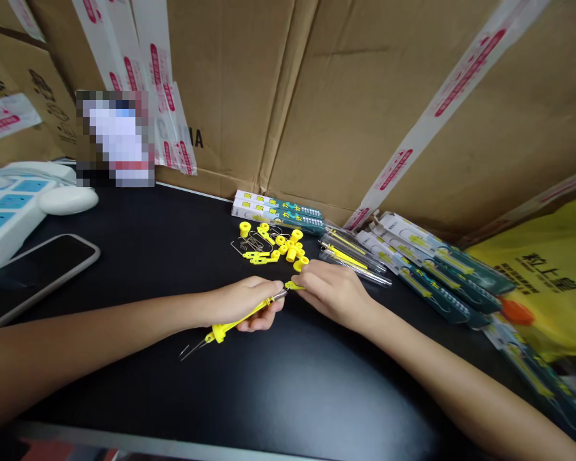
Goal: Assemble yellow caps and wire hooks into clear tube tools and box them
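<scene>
My left hand (255, 302) is closed around a yellow rod (242, 321) with a metal spring at its upper right end and a thin metal hook at its lower left end. Just right of the spring, my right hand (333, 288) pinches a small flat yellow piece (294, 285). The two parts are close together; whether they touch is hard to tell. Behind the hands lie yellow spools (292, 253), flat yellow pieces (259, 257) and thin metal wires and springs (252, 242) on the black table (278, 390).
Printed boxes (278, 211) lie at the back against a cardboard wall (230, 83). Clear tubes (358, 253) and several packages (427, 269) are at the right, beside a yellow bag (547, 275). A phone (38, 275) and a white power strip (16, 205) are at the left.
</scene>
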Motion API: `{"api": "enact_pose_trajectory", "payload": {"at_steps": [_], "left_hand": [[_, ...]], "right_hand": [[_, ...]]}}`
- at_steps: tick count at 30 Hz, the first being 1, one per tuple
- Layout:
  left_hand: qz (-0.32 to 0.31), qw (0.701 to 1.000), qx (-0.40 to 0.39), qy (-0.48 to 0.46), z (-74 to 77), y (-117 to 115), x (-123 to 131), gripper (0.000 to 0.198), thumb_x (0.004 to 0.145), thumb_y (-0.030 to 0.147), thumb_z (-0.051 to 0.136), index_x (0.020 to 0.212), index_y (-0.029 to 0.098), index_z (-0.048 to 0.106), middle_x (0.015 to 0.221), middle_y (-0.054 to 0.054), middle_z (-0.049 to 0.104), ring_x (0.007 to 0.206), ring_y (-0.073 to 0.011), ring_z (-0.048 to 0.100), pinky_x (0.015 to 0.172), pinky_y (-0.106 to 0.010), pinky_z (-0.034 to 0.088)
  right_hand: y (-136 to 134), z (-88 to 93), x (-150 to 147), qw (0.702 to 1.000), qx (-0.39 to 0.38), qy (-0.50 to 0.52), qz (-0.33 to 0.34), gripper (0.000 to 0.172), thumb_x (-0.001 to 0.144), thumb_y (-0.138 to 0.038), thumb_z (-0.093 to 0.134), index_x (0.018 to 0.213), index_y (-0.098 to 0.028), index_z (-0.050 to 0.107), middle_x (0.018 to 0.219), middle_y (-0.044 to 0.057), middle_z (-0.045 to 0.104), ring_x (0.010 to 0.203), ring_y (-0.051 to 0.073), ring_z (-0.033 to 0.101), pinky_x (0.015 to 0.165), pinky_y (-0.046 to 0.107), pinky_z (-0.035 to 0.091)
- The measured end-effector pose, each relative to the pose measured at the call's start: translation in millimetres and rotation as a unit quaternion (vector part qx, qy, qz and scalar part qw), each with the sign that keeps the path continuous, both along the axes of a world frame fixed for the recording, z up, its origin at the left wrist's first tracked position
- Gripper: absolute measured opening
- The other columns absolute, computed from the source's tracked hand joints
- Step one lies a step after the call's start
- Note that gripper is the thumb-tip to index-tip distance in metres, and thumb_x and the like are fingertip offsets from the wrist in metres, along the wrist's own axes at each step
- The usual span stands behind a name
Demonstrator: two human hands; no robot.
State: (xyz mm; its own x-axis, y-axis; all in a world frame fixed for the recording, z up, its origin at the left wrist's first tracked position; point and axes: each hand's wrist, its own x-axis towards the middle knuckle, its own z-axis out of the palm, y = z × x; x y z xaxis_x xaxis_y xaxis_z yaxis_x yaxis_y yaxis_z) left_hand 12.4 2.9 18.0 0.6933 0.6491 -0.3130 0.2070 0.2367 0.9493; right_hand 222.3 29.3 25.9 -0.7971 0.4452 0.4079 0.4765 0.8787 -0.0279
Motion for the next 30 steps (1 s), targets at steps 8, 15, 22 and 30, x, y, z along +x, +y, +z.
{"api": "enact_pose_trajectory", "payload": {"at_steps": [8, 15, 22, 30], "left_hand": [[-0.016, 0.991, -0.112, -0.078, 2.0, -2, -2, 0.040, 0.093, 0.051, 0.036, 0.071, 0.018, 0.045, 0.044, 0.006, 0.042, 0.031, -0.0054, 0.030, 0.032, -0.016, 0.022], [-0.023, 0.991, -0.056, -0.121, 2.7, -3, -3, 0.030, 0.096, 0.041, 0.040, 0.093, 0.016, 0.054, 0.058, 0.003, 0.058, 0.042, -0.0051, 0.046, 0.044, -0.015, 0.035], [0.026, 0.993, -0.020, -0.111, -2.4, -2, -2, 0.030, 0.094, 0.045, 0.044, 0.104, 0.018, 0.055, 0.070, 0.001, 0.064, 0.049, -0.0072, 0.058, 0.046, -0.016, 0.040], [0.159, 0.969, 0.139, -0.132, -5.4, 8, -3, 0.026, 0.089, 0.037, 0.056, 0.099, 0.014, 0.060, 0.085, -0.001, 0.063, 0.058, -0.0090, 0.064, 0.055, -0.021, 0.051]], "right_hand": [[4, -5.1, 4, 0.998, 0.048, 0.027, -0.034, 0.020, 0.093, -0.023, 0.047, 0.075, -0.022, 0.055, 0.069, 0.003, 0.060, 0.062, 0.015, 0.051, 0.055, 0.027, 0.033], [5, -9.5, 2, 0.992, -0.020, 0.105, -0.067, 0.009, 0.088, -0.023, 0.058, 0.080, -0.019, 0.056, 0.072, 0.004, 0.064, 0.062, 0.014, 0.057, 0.057, 0.024, 0.040], [6, -5.0, 1, 0.989, -0.077, 0.110, -0.058, 0.008, 0.088, -0.020, 0.058, 0.093, -0.019, 0.064, 0.080, 0.004, 0.066, 0.070, 0.016, 0.061, 0.064, 0.026, 0.044], [-3, -3.1, -6, 0.954, -0.208, 0.177, -0.126, 0.033, 0.090, -0.022, 0.050, 0.123, -0.019, 0.047, 0.072, -0.002, 0.058, 0.053, 0.011, 0.050, 0.050, 0.021, 0.038]]}}
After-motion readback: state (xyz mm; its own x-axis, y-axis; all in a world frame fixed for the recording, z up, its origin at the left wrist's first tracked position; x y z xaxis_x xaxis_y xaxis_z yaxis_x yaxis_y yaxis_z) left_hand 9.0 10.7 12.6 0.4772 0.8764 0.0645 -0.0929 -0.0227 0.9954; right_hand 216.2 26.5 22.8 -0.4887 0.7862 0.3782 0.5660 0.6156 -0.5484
